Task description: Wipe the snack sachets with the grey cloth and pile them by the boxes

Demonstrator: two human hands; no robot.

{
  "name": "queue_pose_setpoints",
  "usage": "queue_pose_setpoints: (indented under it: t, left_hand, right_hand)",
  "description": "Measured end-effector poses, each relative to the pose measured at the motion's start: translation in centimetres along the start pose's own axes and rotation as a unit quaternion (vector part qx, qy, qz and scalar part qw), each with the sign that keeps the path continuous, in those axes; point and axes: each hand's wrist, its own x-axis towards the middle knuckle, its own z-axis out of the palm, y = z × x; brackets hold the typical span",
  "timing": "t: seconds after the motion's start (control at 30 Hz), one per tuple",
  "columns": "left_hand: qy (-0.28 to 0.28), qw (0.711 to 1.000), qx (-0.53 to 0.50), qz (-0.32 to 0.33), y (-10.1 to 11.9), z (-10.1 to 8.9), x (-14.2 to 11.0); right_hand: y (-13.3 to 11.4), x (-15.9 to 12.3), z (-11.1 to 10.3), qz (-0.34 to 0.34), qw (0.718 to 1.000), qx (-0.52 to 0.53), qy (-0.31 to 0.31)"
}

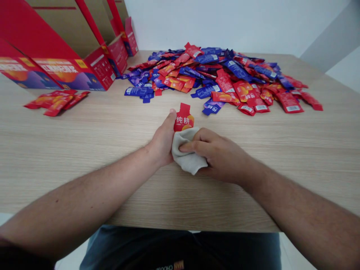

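Above the near part of the table, my left hand is closed on a red sachet with white lettering and an orange print. The sachet's narrow neck points away from me, and its lower part is hidden. My right hand grips a pale grey cloth, bunched under the thumb and fingers. The cloth lies against the lower front of the sachet, between my two hands. Fingers of my left hand behind the sachet are mostly out of sight.
A wide heap of red and blue sachets spreads along the back of the wooden table. At the left stand several open red boxes, with a small pile of red sachets in front. A white wall rises behind.
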Motion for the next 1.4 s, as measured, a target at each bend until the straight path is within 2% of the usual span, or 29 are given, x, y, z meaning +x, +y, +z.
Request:
queue_pose_setpoints:
  t: [0.17,0.3,0.47,0.6,0.77,0.9,1.03,1.17,1.33,1.4]
  left_hand:
    - [0.008,0.999,-0.018,0.031,0.3,-0.1,0.2]
    - [0.026,0.999,-0.032,0.024,0.5,-0.1,0.2]
    - [0.024,0.998,-0.032,0.041,0.8,-0.3,0.4]
    - [0.030,0.998,-0.031,0.034,1.2,-0.4,0.5]
    - [0.012,0.998,-0.039,0.048,1.6,-0.5,0.5]
    - [0.017,0.999,-0.032,0.039,1.6,-0.8,0.6]
    - [0.006,0.998,-0.039,0.042,1.6,-0.9,0.6]
    - [0.018,0.999,-0.033,0.033,1.5,-0.8,0.5]
    - [0.020,0.999,-0.033,0.035,1.5,-0.6,0.4]
    - [0.024,0.999,-0.031,0.025,1.5,-0.5,0.3]
  right_hand:
    - [0.2,-0.1,0.2,0.039,0.997,-0.027,0.058]
    - [0.2,-0.1,0.2,0.013,1.000,0.010,-0.010]
    - [1.0,-0.1,0.0,0.039,0.998,-0.026,0.052]
    - [1.1,-0.2,0.1,0.019,1.000,0.001,0.005]
    - [1.5,-0.2,-0.1,0.042,0.996,-0.045,0.065]
    - [1.6,-0.2,0.0,0.023,0.999,-0.019,0.033]
    - [1.7,-0.2,0.0,0.050,0.994,-0.064,0.076]
    - [1.5,-0.2,0.1,0.027,0.998,-0.030,0.040]
    - [1.5,-0.2,0.0,0.044,0.994,-0.063,0.076]
    - [1.3,-0.2,0.0,0.027,0.997,-0.042,0.058]
